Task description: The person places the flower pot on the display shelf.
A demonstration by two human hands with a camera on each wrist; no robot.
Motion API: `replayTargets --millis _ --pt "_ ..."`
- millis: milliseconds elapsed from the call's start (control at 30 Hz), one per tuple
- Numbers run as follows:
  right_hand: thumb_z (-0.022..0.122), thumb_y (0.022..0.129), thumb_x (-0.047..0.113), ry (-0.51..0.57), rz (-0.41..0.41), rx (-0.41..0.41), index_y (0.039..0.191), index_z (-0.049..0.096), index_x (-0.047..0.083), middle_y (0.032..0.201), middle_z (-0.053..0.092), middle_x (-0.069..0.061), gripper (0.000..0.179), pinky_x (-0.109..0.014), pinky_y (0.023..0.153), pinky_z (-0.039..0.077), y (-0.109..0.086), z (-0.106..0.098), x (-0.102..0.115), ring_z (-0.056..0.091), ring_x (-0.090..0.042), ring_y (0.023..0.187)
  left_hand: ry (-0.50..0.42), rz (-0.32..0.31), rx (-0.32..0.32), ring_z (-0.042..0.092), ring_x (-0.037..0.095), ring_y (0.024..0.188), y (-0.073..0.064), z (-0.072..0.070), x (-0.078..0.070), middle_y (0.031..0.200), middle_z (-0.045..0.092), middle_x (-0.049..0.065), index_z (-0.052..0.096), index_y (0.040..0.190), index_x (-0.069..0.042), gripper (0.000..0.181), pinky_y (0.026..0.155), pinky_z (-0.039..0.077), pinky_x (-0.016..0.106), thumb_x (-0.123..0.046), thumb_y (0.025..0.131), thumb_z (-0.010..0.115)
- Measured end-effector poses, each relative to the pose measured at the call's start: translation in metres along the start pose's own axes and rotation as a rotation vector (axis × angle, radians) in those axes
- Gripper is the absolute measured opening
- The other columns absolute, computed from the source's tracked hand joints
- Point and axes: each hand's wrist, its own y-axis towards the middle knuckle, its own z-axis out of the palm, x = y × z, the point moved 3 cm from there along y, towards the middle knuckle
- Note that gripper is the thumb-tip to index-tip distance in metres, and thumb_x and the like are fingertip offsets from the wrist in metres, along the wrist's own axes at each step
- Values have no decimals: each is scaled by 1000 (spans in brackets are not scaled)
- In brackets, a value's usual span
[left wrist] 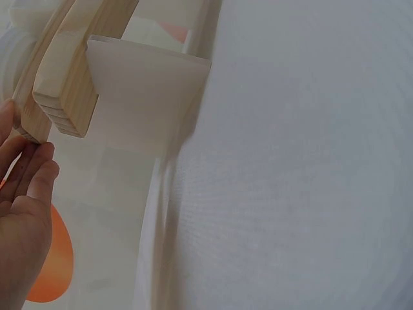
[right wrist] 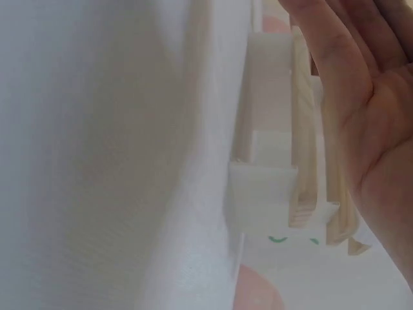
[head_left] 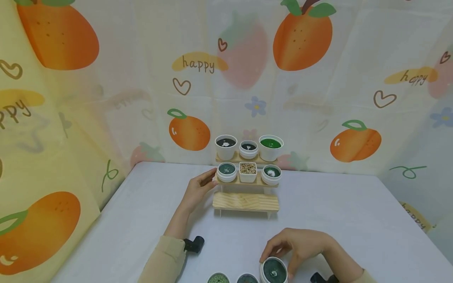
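Note:
A tiered wooden stand [head_left: 245, 201] sits at the back of the table, with white supports under its boards. My left hand [head_left: 199, 189] holds the left end of its middle board [left wrist: 29, 116], fingertips on both sides of the edge. Near the front, my right hand [head_left: 299, 247] grips a round white cup [head_left: 274, 270] with a dark green filling, between thumb and fingers. That cup is out of sight in the right wrist view, where the palm [right wrist: 387, 142] shows. Beside it are a cup with speckled green filling [head_left: 218, 278] and a grey-green one [head_left: 247, 279], both cut off by the frame.
On the top board stand two dark-filled cups [head_left: 226, 147] and a bright green one [head_left: 271, 148]. The middle board holds two green-filled round cups [head_left: 271, 175] and a square cup of brownish bits [head_left: 247, 172]. A fruit-printed cloth [head_left: 301, 106] hangs behind the white table [head_left: 339, 212].

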Motion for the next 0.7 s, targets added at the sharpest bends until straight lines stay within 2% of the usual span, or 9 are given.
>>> replayTargets --millis 200,300,533,700 --pt "84 78 14 -17 47 -71 128 63 9 127 69 -8 54 -22 104 52 4 -10 0 64 -6 118 4 -2 1 50 28 140 0 0 0 150 53 8 53 143 -11 52 116 43 41 -18 94 68" --pt "84 78 15 -33 61 -104 128 63 9 127 68 -9 55 -20 104 51 7 -16 0 64 -5 117 6 3 2 50 28 140 0 0 0 150 52 8 53 143 -10 52 116 43 41 -18 93 68" --pt "83 79 14 -83 39 -182 129 62 8 129 66 -15 55 -21 103 51 14 -27 1 63 -5 117 -1 1 -1 51 27 139 0 0 -1 149 53 8 53 143 -10 52 114 45 37 -16 93 68" --pt "83 79 17 -66 84 -251 130 62 11 131 65 -13 56 -18 103 50 21 -34 1 63 -5 118 -19 7 6 51 28 139 -1 1 -1 149 52 10 52 143 -7 53 112 47 33 -14 93 68"
